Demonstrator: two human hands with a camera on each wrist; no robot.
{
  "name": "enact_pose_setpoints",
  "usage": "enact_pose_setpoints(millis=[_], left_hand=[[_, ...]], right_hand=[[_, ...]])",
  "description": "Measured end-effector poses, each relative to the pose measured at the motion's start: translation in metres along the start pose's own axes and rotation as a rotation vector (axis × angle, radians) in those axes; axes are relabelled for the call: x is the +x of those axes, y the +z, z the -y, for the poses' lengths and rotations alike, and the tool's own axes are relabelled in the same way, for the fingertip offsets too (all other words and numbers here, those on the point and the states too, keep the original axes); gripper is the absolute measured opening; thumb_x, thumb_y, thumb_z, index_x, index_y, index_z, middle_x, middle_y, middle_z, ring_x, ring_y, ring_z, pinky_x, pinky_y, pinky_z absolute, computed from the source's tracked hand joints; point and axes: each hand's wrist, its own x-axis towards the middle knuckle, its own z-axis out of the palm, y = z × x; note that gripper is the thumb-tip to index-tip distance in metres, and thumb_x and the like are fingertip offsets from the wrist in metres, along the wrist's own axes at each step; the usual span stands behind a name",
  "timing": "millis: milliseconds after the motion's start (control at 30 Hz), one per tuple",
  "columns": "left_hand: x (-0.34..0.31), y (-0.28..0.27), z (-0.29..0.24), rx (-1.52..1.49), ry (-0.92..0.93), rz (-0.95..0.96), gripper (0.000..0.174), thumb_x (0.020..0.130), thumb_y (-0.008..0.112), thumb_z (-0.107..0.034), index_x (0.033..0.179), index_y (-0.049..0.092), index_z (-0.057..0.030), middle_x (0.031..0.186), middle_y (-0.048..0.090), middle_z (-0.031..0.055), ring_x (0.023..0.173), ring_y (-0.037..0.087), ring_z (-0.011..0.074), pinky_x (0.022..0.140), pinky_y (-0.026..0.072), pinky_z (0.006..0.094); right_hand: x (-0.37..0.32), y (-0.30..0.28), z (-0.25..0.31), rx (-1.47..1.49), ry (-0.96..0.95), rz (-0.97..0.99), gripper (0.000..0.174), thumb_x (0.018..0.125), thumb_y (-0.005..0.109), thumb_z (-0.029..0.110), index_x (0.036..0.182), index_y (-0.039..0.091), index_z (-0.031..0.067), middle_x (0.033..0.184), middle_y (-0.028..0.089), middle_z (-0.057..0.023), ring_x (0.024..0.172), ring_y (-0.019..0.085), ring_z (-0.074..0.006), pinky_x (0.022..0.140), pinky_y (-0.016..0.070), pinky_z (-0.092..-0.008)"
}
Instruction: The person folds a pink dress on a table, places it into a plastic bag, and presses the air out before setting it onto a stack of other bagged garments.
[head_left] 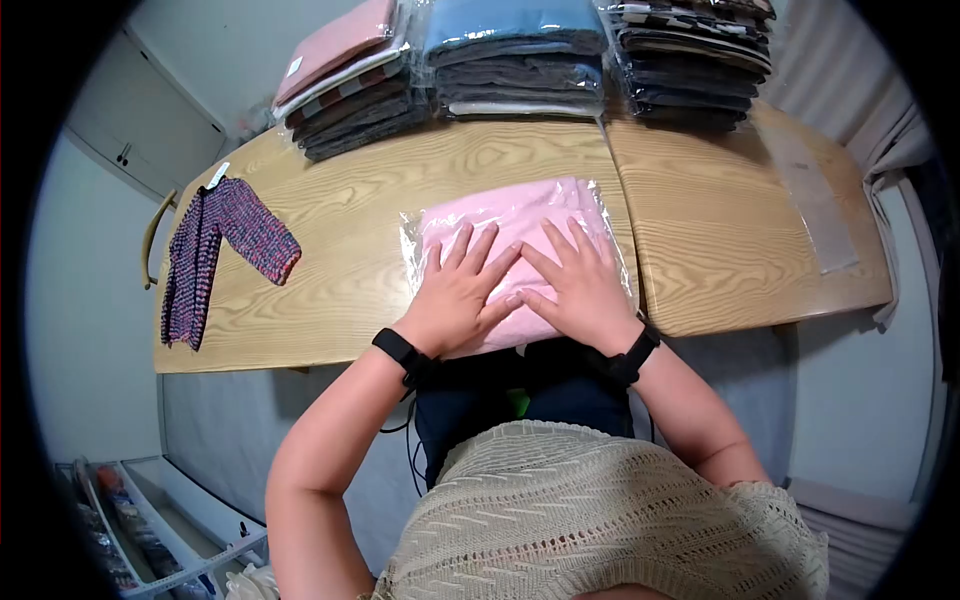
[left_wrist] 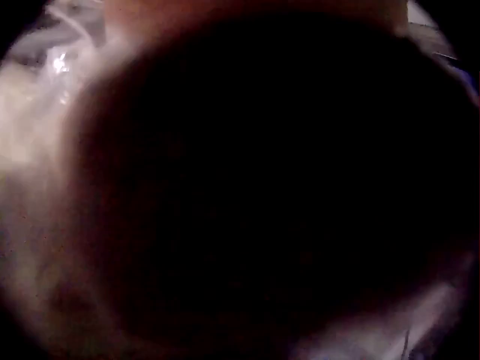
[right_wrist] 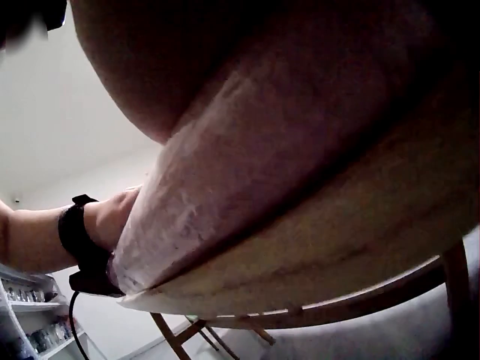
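Observation:
A folded pink textile in a clear plastic bag lies flat near the front edge of the table. Both hands rest palm down on it with fingers spread: the left hand on its left half, the right hand on its right half. Their index fingertips and thumb tips come close together over the middle of the pack. From the right wrist, the side of the pink pack shows at the table edge, with the left hand beyond it. The left wrist view is mostly black, the pack largely hidden there.
A knitted multicoloured garment with a tag lies on the left of the wooden table. Three stacks of bagged textiles stand along the back: left stack, middle stack, right stack. A flat clear bag lies at the right.

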Motion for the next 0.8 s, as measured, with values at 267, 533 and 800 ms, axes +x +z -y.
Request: enact_pose_setpoints(millis=[267, 533, 800], left_hand=[[0.005, 0.0081, 0.0041, -0.037, -0.024, 0.045, 0.059, 0.088, 0.045, -0.047, 0.137, 0.035, -0.0154, 0.145, 0.024, 0.0155, 0.133, 0.019, 0.0405, 0.102, 0.0174, 0.0607], [0.0058, 0.0093, 0.0038, -0.049, -0.035, 0.045, 0.059, 0.086, 0.047, -0.045, 0.136, 0.037, -0.0151, 0.145, 0.024, 0.0139, 0.134, 0.018, 0.0382, 0.103, 0.0154, 0.0603], [0.0061, 0.0086, 0.003, -0.059, -0.043, 0.044, 0.058, 0.087, 0.047, -0.045, 0.136, 0.038, -0.015, 0.144, 0.025, 0.0143, 0.134, 0.019, 0.0381, 0.103, 0.0164, 0.0601]], right_hand=[[0.0057, 0.0028, -0.0009, 0.058, 0.035, 0.062, 0.049, 0.078, 0.059, 0.046, 0.12, 0.056, 0.0215, 0.13, 0.045, -0.0131, 0.122, 0.037, -0.0354, 0.097, 0.0271, -0.0555], [0.007, 0.0044, -0.0011, 0.055, 0.041, 0.092, 0.049, 0.077, 0.059, 0.046, 0.119, 0.057, 0.0202, 0.13, 0.044, -0.0131, 0.121, 0.037, -0.0357, 0.097, 0.0267, -0.0554], [0.0079, 0.0036, -0.0012, 0.058, 0.039, 0.09, 0.048, 0.077, 0.059, 0.045, 0.117, 0.057, 0.0197, 0.128, 0.045, -0.0133, 0.121, 0.037, -0.0358, 0.097, 0.0268, -0.0553]])
